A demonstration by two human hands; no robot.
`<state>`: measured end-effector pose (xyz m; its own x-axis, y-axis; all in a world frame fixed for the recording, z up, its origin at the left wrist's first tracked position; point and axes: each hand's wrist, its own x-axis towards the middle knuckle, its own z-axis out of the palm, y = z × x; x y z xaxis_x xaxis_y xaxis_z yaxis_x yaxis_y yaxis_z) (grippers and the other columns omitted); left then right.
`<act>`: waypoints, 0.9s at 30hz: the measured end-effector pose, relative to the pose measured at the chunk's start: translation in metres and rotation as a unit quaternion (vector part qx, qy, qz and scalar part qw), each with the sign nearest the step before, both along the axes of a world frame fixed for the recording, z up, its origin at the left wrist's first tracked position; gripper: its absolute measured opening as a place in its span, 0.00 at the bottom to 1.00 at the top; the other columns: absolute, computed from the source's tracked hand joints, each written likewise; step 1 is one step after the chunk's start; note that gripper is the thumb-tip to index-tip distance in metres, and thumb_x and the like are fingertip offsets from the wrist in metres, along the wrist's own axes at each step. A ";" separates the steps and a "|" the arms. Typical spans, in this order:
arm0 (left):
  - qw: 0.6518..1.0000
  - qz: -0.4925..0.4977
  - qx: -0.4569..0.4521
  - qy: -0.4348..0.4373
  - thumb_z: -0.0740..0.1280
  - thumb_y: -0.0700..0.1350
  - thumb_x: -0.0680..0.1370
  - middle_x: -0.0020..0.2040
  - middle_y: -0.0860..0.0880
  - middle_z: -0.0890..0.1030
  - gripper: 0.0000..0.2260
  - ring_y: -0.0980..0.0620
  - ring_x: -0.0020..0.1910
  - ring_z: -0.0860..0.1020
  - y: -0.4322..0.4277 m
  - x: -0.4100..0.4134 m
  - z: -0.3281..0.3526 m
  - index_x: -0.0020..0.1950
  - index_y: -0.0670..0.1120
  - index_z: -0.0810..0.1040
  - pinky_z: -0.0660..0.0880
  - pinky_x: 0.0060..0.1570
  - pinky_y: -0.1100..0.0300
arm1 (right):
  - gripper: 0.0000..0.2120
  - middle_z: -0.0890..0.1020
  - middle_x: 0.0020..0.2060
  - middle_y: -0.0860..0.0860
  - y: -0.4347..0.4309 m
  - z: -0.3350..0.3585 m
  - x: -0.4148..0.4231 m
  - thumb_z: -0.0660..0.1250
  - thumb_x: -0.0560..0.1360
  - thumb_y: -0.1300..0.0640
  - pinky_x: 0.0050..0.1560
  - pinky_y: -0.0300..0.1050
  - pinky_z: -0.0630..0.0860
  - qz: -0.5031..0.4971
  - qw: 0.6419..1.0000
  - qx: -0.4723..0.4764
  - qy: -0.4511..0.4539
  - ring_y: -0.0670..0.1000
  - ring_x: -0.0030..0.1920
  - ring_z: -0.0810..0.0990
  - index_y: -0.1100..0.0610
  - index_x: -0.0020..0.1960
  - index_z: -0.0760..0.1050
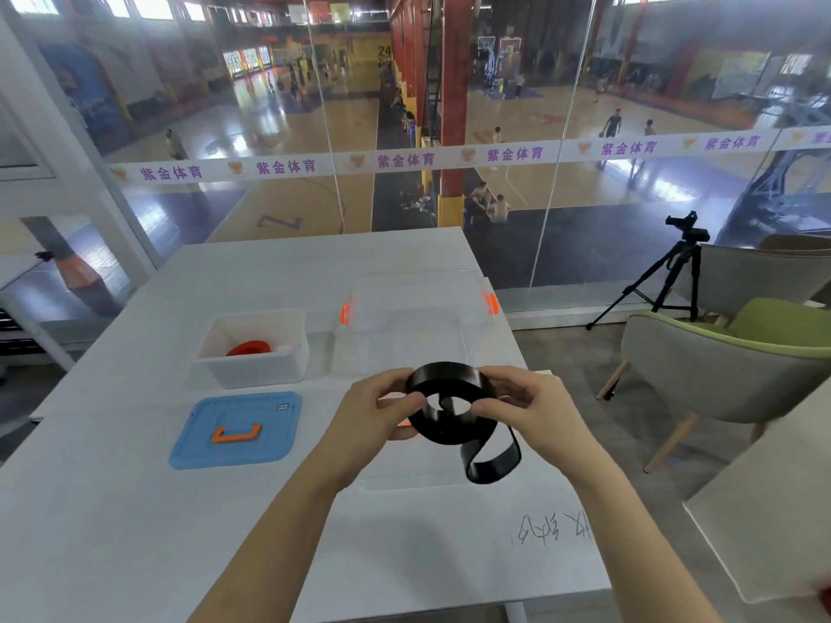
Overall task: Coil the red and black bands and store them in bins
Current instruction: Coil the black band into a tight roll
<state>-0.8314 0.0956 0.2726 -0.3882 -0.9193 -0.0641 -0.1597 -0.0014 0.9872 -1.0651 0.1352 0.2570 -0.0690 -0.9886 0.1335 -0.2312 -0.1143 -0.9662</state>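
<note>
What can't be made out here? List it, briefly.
All in the head view:
- Red band: lower part hidden by the white bin's front wall.
- Black band: stretches covered by the left hand and right hand.
- Handwriting on the table: too blurred to read.

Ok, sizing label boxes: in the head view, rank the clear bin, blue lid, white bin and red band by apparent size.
1. clear bin
2. blue lid and white bin, about alike; the lid is nearer, so unranked
3. red band
</note>
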 end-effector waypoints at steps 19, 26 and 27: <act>0.997 0.005 0.062 0.049 0.69 0.39 0.82 0.57 0.47 0.86 0.09 0.49 0.55 0.86 -0.090 0.074 0.008 0.59 0.49 0.85 0.85 0.53 0.52 | 0.16 0.90 0.47 0.48 -0.069 0.020 0.077 0.78 0.72 0.67 0.54 0.38 0.81 -0.051 0.998 0.036 -0.027 0.48 0.51 0.89 0.50 0.54 0.83; 0.978 0.025 0.131 0.161 0.66 0.41 0.84 0.58 0.43 0.86 0.10 0.45 0.57 0.86 -0.109 0.082 0.007 0.64 0.44 0.82 0.84 0.53 0.52 | 0.12 0.90 0.48 0.53 -0.089 0.017 0.106 0.75 0.76 0.69 0.52 0.39 0.81 -0.115 0.987 0.012 -0.107 0.51 0.50 0.88 0.56 0.55 0.82; 0.980 0.017 0.132 0.151 0.67 0.41 0.84 0.58 0.43 0.86 0.10 0.46 0.58 0.86 -0.112 0.085 0.005 0.64 0.44 0.82 0.84 0.53 0.51 | 0.11 0.90 0.47 0.54 -0.091 0.015 0.107 0.75 0.76 0.69 0.52 0.39 0.81 -0.120 0.986 0.016 -0.117 0.52 0.49 0.88 0.57 0.54 0.82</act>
<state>-0.7465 -0.0160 0.2780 -0.3950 -0.8992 -0.1880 0.1447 -0.2630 0.9539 -0.9579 0.0440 0.2723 -0.3258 -0.9438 0.0549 -0.0172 -0.0521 -0.9985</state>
